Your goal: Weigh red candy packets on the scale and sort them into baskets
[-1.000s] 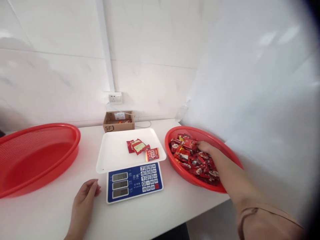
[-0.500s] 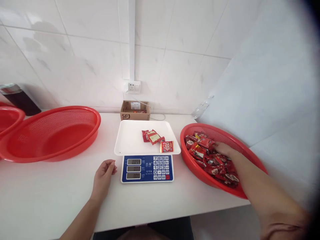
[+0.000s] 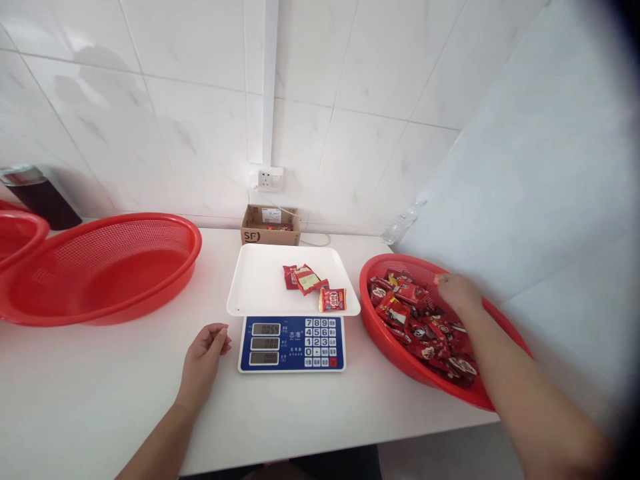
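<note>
1. Head view: red packets [image 3: 395,312] lie heaped in a basket [image 3: 395,347] on the right. The right hand [image 3: 459,293] is over this heap, fingers bent; whether they grasp a packet I cannot tell. Slick wrappers could let one slip, or bring two up together.

2. This basket's near end sits close to the front edge of the table [image 3: 280,413]. A forearm pressing on the rim might tip it and spill the heap.

3. On the white tray [image 3: 257,280], the front packet [image 3: 333,300] lies near the front lip. Another dropped carelessly against it could push it onto the keys of the scale [image 3: 294,333].

4. The left hand [image 3: 205,347] rests on the table just beside the scale, half-curled, with nothing seen in it. A nudge from it would likely upset the reading.

5. Packets, counted: three on the tray; those in the basket overlap too much to count.

6. One scale, one tray, three displays [image 3: 265,343], two hands.

7. Further out: one long basket [image 3: 105,313] at left, at least one more [image 3: 20,233] beyond it, one cardboard box [image 3: 273,235], one socket plate [image 3: 270,179], one dark bottle [image 3: 43,200], and what looks like one clear bottle [image 3: 403,223].
</note>
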A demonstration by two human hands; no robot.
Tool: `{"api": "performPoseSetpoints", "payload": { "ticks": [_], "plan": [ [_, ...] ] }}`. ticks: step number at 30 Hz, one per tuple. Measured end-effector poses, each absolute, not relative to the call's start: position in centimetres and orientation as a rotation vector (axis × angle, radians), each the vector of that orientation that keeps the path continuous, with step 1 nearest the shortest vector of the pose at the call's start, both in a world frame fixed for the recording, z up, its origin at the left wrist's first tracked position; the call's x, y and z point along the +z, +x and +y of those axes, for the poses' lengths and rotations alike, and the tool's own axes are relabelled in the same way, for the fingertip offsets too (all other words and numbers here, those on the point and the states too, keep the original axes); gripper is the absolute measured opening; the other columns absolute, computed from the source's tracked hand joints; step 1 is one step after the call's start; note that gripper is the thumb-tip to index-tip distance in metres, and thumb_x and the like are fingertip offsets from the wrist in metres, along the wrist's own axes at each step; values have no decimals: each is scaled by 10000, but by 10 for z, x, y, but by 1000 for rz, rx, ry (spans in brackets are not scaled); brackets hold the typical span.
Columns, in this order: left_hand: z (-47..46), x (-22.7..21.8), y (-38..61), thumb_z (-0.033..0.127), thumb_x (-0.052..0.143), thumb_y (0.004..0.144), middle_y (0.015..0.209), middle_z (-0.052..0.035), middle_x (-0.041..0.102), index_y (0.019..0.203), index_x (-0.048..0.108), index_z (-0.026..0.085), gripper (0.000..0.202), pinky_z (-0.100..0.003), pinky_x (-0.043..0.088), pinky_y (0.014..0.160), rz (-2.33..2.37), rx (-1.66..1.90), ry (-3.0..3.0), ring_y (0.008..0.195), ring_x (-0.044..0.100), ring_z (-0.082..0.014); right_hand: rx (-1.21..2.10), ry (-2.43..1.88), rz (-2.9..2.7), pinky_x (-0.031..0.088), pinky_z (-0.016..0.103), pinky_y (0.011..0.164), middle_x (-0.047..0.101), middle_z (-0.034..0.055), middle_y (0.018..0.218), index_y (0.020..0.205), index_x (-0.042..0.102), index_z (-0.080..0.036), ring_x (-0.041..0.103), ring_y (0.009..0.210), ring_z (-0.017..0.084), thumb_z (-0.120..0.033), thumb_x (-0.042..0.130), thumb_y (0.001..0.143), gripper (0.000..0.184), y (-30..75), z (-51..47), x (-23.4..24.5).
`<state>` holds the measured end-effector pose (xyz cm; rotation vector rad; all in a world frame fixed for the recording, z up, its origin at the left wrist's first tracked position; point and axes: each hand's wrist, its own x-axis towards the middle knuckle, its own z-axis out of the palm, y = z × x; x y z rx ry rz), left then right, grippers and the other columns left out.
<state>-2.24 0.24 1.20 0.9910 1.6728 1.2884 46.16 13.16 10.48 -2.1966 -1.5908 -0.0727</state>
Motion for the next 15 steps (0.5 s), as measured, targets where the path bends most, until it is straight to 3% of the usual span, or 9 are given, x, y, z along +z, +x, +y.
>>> {"api": "performPoseSetpoints", "payload": {
  "ticks": [2,4,5,10,15],
  "plan": [
    [2,12,-23,540,543,712,703,8,583,888,565,217,369,-278,465,678,1674,1285,983,679,550,-153,-123,-2130,-1591,387,385,869,621,234,1056,968,675,-38,552,1055,284,-273,331,885,426,443,123,126],
    [2,11,-24,540,549,709,701,8,584,884,569,216,369,-278,465,676,1672,1285,971,675,552,-152,-143,-1991,-1661,375,328,925,584,137,1178,1120,617,-123,516,1116,211,-320,319,899,420,411,105,141],
    [2,11,-24,540,553,707,700,7,583,881,572,214,370,-279,465,673,1668,1291,963,672,552,-152,-146,-1884,-1719,380,308,940,579,76,1199,1142,600,-185,512,1120,178,-330,340,900,383,391,93,145],
    [4,8,-23,544,572,690,692,5,580,871,584,209,382,-285,465,664,1632,1332,948,661,549,-155,-286,-1117,-2181,420,381,920,622,77,1116,1127,591,-195,532,1072,203,-245,420,892,295,278,32,119],
    [3,6,-25,541,581,684,682,6,583,857,593,205,379,-281,466,657,1628,1354,947,651,551,-152,-426,-1029,-2278,309,461,1002,624,65,1143,1160,571,-183,495,1127,228,-187,434,887,305,213,23,78]
  ]
}}
